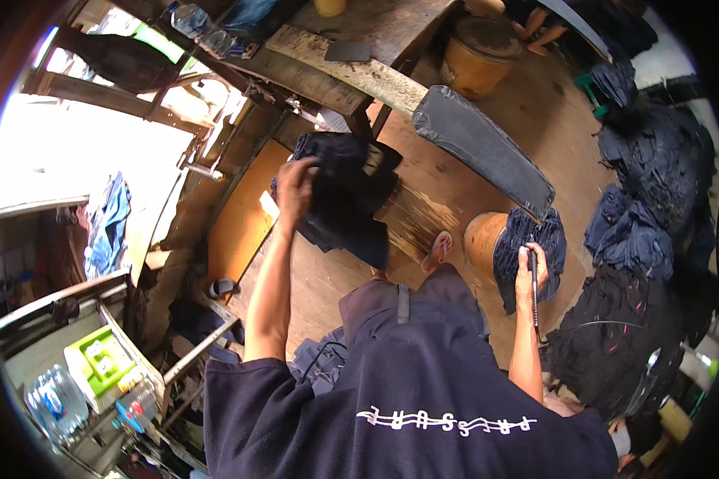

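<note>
At the left, a dark navy cloth garment point(339, 191) hangs bunched in front of me. My left hand point(297, 188) is closed on its left edge, fingers curled into the cloth. Over on the right, my right hand point(532, 271) is wrapped round a slim black pen-shaped tool point(534, 297); a thin dark length trails from its lower end. That hand is beside a stack of dark folded cloth point(558, 237), which drapes over an orange-brown drum point(481, 242).
A long board with a black-wrapped padded end point(483, 144) juts out from the wooden table point(375, 32). Heaps of dark cloth point(615, 335) lie along the right. Another drum point(478, 60) stands at the back. On the left are a green crate point(108, 367) and a water jug point(56, 403).
</note>
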The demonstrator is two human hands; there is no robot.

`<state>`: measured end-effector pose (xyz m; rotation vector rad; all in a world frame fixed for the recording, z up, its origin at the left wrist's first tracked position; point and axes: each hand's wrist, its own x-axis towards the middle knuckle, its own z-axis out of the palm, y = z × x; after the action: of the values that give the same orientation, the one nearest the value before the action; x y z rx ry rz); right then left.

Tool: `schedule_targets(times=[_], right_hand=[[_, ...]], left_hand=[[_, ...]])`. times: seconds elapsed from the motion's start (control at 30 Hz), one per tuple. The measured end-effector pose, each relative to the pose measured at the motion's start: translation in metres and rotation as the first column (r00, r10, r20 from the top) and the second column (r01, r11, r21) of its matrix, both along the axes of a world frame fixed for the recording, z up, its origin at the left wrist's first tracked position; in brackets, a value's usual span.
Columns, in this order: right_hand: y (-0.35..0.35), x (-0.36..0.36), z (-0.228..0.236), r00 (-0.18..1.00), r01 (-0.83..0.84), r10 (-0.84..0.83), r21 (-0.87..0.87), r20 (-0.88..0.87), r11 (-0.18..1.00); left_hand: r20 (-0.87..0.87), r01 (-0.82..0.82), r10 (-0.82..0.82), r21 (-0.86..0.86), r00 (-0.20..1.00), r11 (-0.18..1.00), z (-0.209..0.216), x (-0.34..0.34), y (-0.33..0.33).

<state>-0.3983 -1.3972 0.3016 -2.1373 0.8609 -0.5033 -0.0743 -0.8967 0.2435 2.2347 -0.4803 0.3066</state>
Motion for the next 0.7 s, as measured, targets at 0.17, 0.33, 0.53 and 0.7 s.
schedule_targets(times=[0.17,0.33,0.53,0.7], right_hand=[[0.014,-0.019,-0.011,0.999,0.048,-0.048,-0.056,-0.004,0.997],[-0.040,-0.072,-0.079,0.863,0.366,-0.488,0.504,0.130,0.782],[-0.150,-0.102,-0.171,0.747,0.665,-0.662,0.064,-0.065,0.744],[-0.247,-0.076,-0.275,0.745,0.653,-0.665,-0.258,0.049,0.712]], left_hand=[[-0.540,0.182,0.360,0.710,0.761,0.680,-0.109,-0.002,0.126],[-0.907,0.126,-0.205,-0.170,0.369,0.977,-0.160,-0.095,0.084],[-0.991,0.530,-0.104,-0.044,0.082,0.847,-0.088,-0.149,-0.071],[-0.955,0.597,-0.085,0.108,0.285,0.795,0.013,-0.107,-0.220]])
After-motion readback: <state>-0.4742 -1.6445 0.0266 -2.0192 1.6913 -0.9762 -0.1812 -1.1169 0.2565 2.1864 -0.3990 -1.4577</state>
